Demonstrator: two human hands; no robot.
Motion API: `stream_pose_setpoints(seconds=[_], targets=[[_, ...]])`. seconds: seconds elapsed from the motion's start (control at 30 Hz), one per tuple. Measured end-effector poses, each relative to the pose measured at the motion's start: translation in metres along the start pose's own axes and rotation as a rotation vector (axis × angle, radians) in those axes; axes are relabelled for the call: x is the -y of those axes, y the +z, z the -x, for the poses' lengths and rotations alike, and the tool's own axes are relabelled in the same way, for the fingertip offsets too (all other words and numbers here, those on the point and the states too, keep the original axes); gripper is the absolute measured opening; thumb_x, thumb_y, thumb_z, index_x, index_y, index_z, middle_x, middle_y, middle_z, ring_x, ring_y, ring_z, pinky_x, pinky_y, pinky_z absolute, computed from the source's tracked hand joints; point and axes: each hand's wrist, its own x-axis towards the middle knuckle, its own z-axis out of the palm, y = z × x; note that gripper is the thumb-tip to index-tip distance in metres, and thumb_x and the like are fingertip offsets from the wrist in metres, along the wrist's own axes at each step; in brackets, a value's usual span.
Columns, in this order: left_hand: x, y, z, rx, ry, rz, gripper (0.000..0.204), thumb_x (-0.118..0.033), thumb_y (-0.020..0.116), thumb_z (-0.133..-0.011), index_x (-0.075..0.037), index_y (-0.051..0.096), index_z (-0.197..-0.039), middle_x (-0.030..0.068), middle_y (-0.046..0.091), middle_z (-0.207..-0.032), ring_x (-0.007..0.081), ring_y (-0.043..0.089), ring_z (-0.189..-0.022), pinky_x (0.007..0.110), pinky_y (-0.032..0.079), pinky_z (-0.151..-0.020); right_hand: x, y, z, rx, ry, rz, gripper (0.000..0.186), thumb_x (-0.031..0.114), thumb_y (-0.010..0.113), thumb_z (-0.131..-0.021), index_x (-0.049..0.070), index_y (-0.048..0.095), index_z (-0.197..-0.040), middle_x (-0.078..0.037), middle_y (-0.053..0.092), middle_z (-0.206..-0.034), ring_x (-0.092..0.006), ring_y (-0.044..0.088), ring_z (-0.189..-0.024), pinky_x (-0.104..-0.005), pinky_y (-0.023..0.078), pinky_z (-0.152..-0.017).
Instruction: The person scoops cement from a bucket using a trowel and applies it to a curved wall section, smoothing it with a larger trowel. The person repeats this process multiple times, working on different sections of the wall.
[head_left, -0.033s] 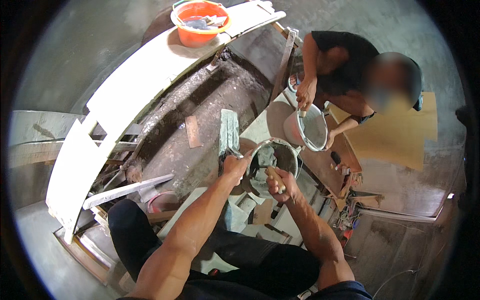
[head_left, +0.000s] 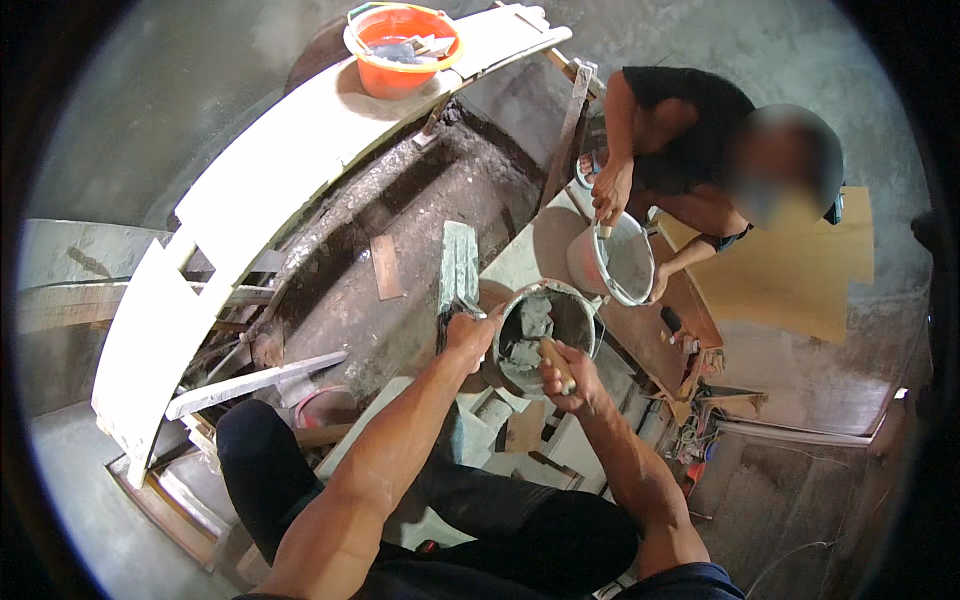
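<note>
Right now the work looks like loading mortar: the right hand (head_left: 566,378) is closed around a wooden-handled trowel (head_left: 553,362) dipped into the mortar bucket (head_left: 545,335) at frame centre, while the left hand (head_left: 468,330) grips a flat float (head_left: 459,265) just left of it. Next, I judge, a scoop must be lifted cleanly onto the float without tipping the bucket.

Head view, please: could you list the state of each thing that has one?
Left hand: shut on plastering float, flat, mortar-smeared.
Right hand: shut on trowel handle, blade in bucket.
Mortar bucket: partly full.
Orange basin: upright, holding items.
Metal pail: tilted, held by another person.
</note>
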Motion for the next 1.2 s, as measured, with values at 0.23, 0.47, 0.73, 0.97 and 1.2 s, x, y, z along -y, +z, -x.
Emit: stream_pose_setpoints(seconds=[0.23, 0.47, 0.73, 0.97, 1.2], targets=[[-0.001, -0.006, -0.005, 0.015, 0.075, -0.133, 0.050, -0.030, 0.082, -0.082, 0.017, 0.070, -0.097, 0.0216, 0.074, -0.092, 0.0255, 0.070, -0.077, 0.044, 0.054, -0.066, 0.030, 0.005, 0.121, -0.346, -0.220, 1.451, 0.041, 0.040, 0.065, -0.096, 0.004, 0.066, -0.115, -0.015, 0.069, -0.083, -0.0292, 0.069, -0.065, -0.0416, 0.055, -0.054], [0.001, -0.009, -0.011, 0.069, 0.056, -0.210, 0.045, -0.030, 0.081, -0.084, 0.013, 0.072, -0.091, 0.0191, 0.072, -0.083, 0.0243, 0.067, -0.063, 0.042, 0.051, -0.053, 0.047, 0.040, 0.101, -0.631, -0.595, 2.720, 0.026, 0.020, 0.066, -0.086, 0.000, 0.066, -0.103, -0.024, 0.073, -0.097, -0.0403, 0.074, -0.088, -0.0522, 0.060, -0.074], [0.011, -0.007, -0.027, 0.133, 0.022, -0.089, 0.037, -0.028, 0.082, -0.086, 0.005, 0.069, -0.096, 0.0127, 0.069, -0.090, 0.0285, 0.065, -0.076, 0.043, 0.056, -0.065, 0.024, 0.000, -0.007, -0.070, -0.661, 2.648, 0.028, 0.026, 0.062, -0.093, 0.004, 0.065, -0.109, -0.021, 0.073, -0.094, -0.0394, 0.075, -0.081, -0.0517, 0.061, -0.066], [0.008, -0.007, -0.027, 0.073, 0.019, -0.162, 0.044, -0.033, 0.084, -0.085, 0.008, 0.067, -0.083, 0.0147, 0.066, -0.078, 0.0251, 0.062, -0.065, 0.044, 0.051, -0.052, -0.017, 0.003, 0.039, -0.253, -0.188, 1.643, 0.034, 0.030, 0.067, -0.093, 0.003, 0.064, -0.114, -0.013, 0.069, -0.083, -0.0231, 0.072, -0.069, -0.0437, 0.060, -0.060], [-0.003, -0.039, -0.007, -0.001, 0.343, -0.592, 0.063, -0.054, 0.073, -0.088, 0.006, 0.071, -0.108, 0.0313, 0.072, -0.109, 0.0449, 0.070, -0.107, 0.050, 0.053, -0.092, -0.056, -0.011, 0.081, -0.255, -0.326, 0.990, 0.032, 0.038, 0.065, -0.101, 0.007, 0.062, -0.097, 0.000, 0.055, -0.073, -0.0106, 0.051, -0.051, -0.0291, 0.038, -0.043]])
